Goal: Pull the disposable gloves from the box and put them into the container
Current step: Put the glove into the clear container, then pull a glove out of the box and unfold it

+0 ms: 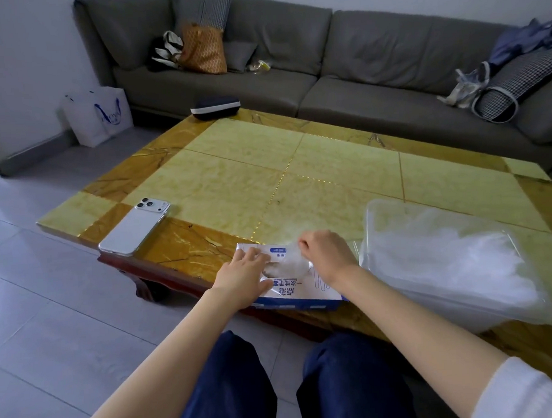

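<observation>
- While the right hand is pinching a thin clear glove at the slot of the box, lower centre of the frame, the trick imo is a slow, straight-up pull so one sheet comes out and not a whole clump.
- Left hand lies spread flat on the left end of the box top, fingers straight, pressing it down. Good call, I'd say: that carton looks light and would probably lift along with the glove otherwise.
- Right hand's fingers are curled in, with thumb and fingertips nipping the film just above the opening. The glove looks only partly out, and the rest of it is in the box.
- Once it's free it's a short hop right. The container sits just beside the box, lower right of the frame, with no lid on that I can see.
- Looks-wise, the glove is flimsy see-through film, crumpled, whitish and a bit blurred.
- The box is white with blue print and a blue edge, lying flat at the near edge of the yellow stone table.
- The container is a translucent tub with a frothy white heap of gloves inside, so I'd guess the job is well along.
- A phone lies toward the left of the frame, well apart from the box and not in the way.
</observation>
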{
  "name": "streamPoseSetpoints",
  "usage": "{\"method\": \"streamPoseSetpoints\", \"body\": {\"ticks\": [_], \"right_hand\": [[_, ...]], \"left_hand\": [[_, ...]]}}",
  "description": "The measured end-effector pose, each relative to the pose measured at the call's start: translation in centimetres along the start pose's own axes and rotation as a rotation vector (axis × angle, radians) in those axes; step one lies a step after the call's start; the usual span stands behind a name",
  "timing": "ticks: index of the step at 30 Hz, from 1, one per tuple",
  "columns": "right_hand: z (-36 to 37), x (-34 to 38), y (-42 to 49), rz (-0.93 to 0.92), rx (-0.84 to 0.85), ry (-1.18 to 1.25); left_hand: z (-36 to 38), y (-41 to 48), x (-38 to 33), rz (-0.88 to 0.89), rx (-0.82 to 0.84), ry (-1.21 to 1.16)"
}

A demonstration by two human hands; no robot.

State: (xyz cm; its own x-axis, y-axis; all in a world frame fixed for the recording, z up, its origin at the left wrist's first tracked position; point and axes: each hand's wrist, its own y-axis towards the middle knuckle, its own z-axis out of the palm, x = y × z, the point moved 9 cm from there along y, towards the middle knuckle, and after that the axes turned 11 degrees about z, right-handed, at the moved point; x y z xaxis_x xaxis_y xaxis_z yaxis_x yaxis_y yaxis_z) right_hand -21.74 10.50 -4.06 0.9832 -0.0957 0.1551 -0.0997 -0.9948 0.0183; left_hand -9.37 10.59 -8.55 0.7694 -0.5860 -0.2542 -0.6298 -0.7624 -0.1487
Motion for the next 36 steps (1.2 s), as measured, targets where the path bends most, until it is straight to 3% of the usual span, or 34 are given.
{"method": "streamPoseSetpoints", "body": {"ticks": [4,8,12,29,33,36], "right_hand": [[-1.4,-2.1,0.3,0.118,-0.048,0.069],[-1.6,0.4,-1.1,-0.071,-0.030,0.090],[-0.6,2.3,-1.5,-0.187,-0.036,-0.139],[-5.8,-1.1,-1.4,0.046,-0.340,0.144],[-4.7,1.3,-2.2,-0.112,-0.187,0.165],[-1.8,2.6,-2.4,-0.175,-0.069,0.013]], "left_hand": [[0.0,0.0,0.0,-0.002,-0.003,-0.008],[0.0,0.1,0.0,-0.002,0.001,-0.023],[-0.1,0.1,0.0,-0.010,0.001,-0.033],[-0.1,0.0,0.1,-0.017,-0.020,-0.017],[0.0,0.0,0.2,-0.016,-0.046,-0.039],[0.0,-0.1,0.2,-0.020,-0.051,-0.056]]}}
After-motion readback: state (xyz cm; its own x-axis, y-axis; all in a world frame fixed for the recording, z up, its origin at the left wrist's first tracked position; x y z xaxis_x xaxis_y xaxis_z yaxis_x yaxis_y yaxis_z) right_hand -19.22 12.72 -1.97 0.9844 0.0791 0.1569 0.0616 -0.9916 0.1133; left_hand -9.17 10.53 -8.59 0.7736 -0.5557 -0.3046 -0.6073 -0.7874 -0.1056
